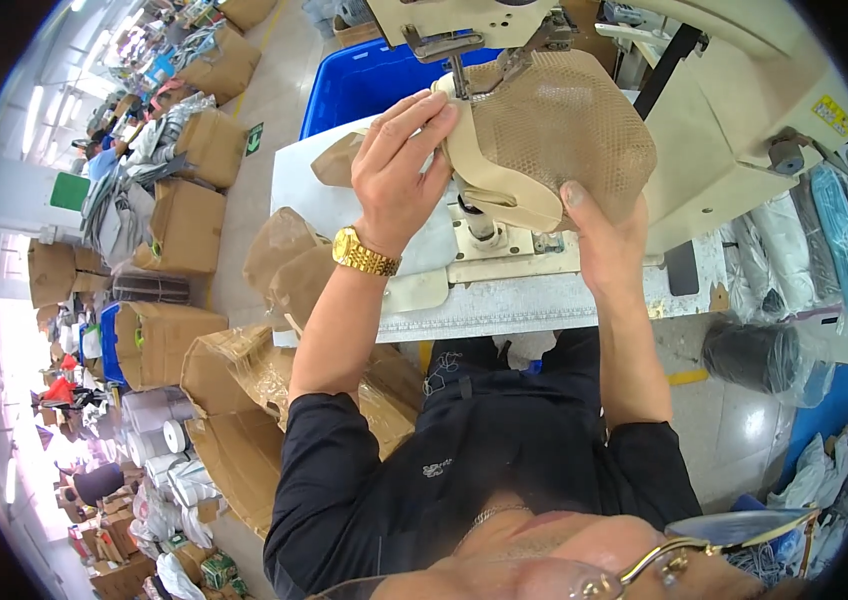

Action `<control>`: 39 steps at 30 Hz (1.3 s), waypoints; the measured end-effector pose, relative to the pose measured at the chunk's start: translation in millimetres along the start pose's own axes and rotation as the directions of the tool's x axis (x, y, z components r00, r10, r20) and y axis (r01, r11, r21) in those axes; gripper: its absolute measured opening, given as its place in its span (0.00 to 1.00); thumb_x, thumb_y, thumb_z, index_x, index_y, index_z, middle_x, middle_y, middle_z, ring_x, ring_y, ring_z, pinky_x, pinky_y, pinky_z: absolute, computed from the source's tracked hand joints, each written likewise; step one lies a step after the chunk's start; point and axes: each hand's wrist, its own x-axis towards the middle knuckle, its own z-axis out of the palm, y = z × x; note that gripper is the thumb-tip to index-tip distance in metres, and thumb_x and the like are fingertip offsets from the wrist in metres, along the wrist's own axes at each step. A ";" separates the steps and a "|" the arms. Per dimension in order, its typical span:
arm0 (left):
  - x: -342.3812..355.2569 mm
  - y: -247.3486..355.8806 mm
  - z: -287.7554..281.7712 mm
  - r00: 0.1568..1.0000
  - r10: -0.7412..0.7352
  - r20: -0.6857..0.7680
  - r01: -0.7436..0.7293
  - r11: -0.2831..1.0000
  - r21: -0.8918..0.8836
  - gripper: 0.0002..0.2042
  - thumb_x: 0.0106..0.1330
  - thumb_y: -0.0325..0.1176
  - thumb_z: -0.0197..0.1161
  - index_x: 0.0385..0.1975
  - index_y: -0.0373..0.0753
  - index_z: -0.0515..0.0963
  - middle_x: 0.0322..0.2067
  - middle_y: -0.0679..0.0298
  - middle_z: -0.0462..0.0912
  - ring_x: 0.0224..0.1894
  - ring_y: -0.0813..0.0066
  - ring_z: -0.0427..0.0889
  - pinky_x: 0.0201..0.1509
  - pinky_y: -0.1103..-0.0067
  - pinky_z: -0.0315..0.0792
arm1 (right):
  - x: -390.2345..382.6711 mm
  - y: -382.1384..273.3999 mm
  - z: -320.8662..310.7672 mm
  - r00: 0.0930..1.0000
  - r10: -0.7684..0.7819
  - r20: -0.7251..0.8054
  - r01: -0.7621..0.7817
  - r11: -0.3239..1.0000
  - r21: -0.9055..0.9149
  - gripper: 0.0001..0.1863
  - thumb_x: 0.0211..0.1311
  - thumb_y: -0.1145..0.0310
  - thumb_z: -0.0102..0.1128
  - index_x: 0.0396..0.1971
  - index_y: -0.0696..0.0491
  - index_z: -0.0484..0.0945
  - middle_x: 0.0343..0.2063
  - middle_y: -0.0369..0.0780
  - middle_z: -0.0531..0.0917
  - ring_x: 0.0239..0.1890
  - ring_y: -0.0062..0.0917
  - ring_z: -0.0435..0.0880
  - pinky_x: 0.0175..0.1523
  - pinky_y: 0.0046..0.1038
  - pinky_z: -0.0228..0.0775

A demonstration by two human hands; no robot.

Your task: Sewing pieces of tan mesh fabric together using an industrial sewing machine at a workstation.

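A rounded tan mesh piece (554,125) with a smooth cream band (489,178) along its edge sits under the presser foot (460,80) of a cream sewing machine (734,140). The fingers of my left hand (402,150), nearly together, press the band's upper end close beside the foot. A gold watch (364,252) circles that wrist. My right hand (604,235) grips the piece's lower right edge, thumb on top and the other fingers hidden behind it. Below the piece stands the machine's metal post (481,225).
Several tan pieces (294,270) lie along the left of the white worktable (544,297). Behind it stands a blue bin (354,85). An opened cardboard box (234,430) is at my left. A dark phone-like slab (682,268) and plastic-wrapped bundles (784,250) lie to the right.
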 end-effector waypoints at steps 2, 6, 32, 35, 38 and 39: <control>-0.2 0.6 -0.6 1.000 -0.001 -0.003 0.001 1.000 -0.014 0.18 0.46 0.16 0.65 0.40 0.36 0.84 0.44 0.60 0.84 0.49 0.61 0.83 0.51 0.72 0.78 | 1.6 -0.5 -0.3 1.000 -0.010 0.011 0.010 1.000 -0.021 0.19 0.59 0.73 0.65 0.49 0.61 0.73 0.43 0.39 0.81 0.43 0.21 0.80 0.49 0.26 0.74; -0.7 0.1 1.0 1.000 -0.003 -0.018 0.003 1.000 -0.009 0.18 0.46 0.17 0.66 0.40 0.37 0.84 0.44 0.60 0.84 0.49 0.61 0.83 0.51 0.71 0.78 | 2.6 -0.8 2.0 1.000 0.004 0.009 -0.004 1.000 0.009 0.19 0.60 0.73 0.65 0.50 0.61 0.73 0.43 0.39 0.81 0.42 0.21 0.81 0.48 0.26 0.75; -0.9 2.5 5.6 0.999 -0.012 -0.044 0.011 1.000 -0.022 0.14 0.47 0.18 0.67 0.36 0.37 0.85 0.41 0.62 0.84 0.48 0.62 0.83 0.50 0.73 0.79 | 7.7 -3.9 24.5 0.990 0.137 0.022 -0.138 0.987 0.088 0.20 0.63 0.70 0.62 0.52 0.61 0.71 0.42 0.43 0.82 0.38 0.25 0.85 0.31 0.26 0.84; 1.1 1.4 7.9 0.998 -0.004 -0.059 0.001 0.999 -0.046 0.14 0.47 0.18 0.67 0.36 0.37 0.85 0.41 0.61 0.84 0.47 0.61 0.83 0.50 0.73 0.79 | 17.2 -10.2 10.4 0.967 0.252 0.036 -0.254 0.966 0.054 0.22 0.63 0.69 0.62 0.53 0.63 0.70 0.42 0.43 0.81 0.42 0.27 0.84 0.40 0.26 0.84; 3.9 2.5 11.3 0.998 0.010 -0.066 -0.012 0.999 -0.030 0.14 0.47 0.18 0.67 0.35 0.37 0.84 0.40 0.61 0.84 0.46 0.61 0.83 0.49 0.73 0.79 | 34.4 -16.9 -6.8 0.980 -0.181 -0.086 0.157 0.960 -0.232 0.27 0.62 0.68 0.63 0.58 0.62 0.67 0.42 0.43 0.81 0.44 0.30 0.83 0.47 0.31 0.79; 2.8 5.9 10.7 0.998 0.009 -0.064 -0.011 0.999 -0.032 0.14 0.47 0.18 0.67 0.35 0.37 0.84 0.40 0.61 0.84 0.46 0.61 0.83 0.49 0.73 0.79 | 41.2 -24.7 -9.1 0.916 -0.400 0.010 0.351 0.791 -0.500 0.26 0.61 0.69 0.63 0.58 0.60 0.69 0.40 0.43 0.81 0.44 0.30 0.82 0.47 0.31 0.77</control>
